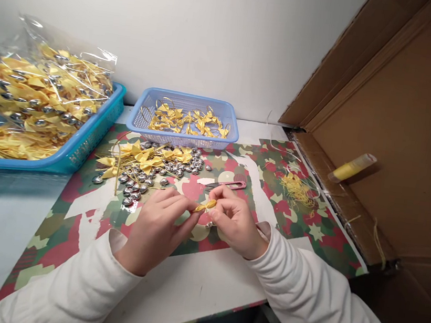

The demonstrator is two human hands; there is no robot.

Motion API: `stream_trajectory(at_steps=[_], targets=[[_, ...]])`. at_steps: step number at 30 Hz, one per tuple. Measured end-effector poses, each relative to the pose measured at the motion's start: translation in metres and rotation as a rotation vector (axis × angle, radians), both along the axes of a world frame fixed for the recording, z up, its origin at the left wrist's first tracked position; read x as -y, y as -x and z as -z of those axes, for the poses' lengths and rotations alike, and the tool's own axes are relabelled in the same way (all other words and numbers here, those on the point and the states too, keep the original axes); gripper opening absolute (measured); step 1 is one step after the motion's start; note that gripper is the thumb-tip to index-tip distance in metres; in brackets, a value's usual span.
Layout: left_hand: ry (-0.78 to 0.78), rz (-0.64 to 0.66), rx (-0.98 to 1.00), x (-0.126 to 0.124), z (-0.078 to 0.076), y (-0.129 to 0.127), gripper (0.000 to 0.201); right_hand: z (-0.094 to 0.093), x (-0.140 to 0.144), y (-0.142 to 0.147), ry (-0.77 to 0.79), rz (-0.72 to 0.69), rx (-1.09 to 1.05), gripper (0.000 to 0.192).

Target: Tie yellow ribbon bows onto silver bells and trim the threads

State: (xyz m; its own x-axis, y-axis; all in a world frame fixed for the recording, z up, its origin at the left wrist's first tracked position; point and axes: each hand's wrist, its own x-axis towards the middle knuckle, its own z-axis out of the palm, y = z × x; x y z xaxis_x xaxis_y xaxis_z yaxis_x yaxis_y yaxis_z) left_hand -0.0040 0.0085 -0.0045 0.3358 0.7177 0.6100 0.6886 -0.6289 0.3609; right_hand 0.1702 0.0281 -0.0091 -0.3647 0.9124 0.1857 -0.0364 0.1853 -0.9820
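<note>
Between my hands is a small yellow ribbon bow (205, 206), held above the patterned sheet. My left hand (161, 226) pinches its left end, and my right hand (235, 220) has its fingertips closed at the right end. A silver bell (209, 225) shows just below the bow; whether it is attached I cannot tell. Behind my right hand lies a pair of pink thread snips (232, 184). Beyond my left hand are loose silver bells (142, 177) and a heap of yellow bows (148, 159) with gold cords.
A blue basket (182, 140) with finished-looking bows stands at the back. At left, a larger blue tray (77, 151) holds a clear bag (50, 87) of bows and bells. Yellow thread scraps (297, 188) lie at right, near a yellow thread spool (352, 168) by the cardboard wall (397, 111).
</note>
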Motion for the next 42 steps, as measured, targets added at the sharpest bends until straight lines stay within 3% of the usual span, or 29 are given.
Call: stream_trajectory(at_steps=[22, 29, 35, 42], targets=[[-0.150, 0.005, -0.120, 0.004, 0.002, -0.003, 0.010, 0.001, 0.003, 0.003, -0.008, 0.017, 0.087, 0.029], [-0.132, 0.034, -0.057, 0.006, -0.001, -0.004, 0.011, 0.002, 0.002, 0.001, -0.123, 0.024, 0.123, 0.030], [-0.134, -0.005, 0.021, 0.003, -0.003, 0.002, 0.010, -0.010, -0.001, -0.006, -0.317, 0.022, 0.214, 0.024], [-0.119, -0.013, 0.047, 0.004, -0.002, 0.005, 0.010, -0.010, -0.005, -0.008, -0.475, 0.074, 0.159, 0.030]])
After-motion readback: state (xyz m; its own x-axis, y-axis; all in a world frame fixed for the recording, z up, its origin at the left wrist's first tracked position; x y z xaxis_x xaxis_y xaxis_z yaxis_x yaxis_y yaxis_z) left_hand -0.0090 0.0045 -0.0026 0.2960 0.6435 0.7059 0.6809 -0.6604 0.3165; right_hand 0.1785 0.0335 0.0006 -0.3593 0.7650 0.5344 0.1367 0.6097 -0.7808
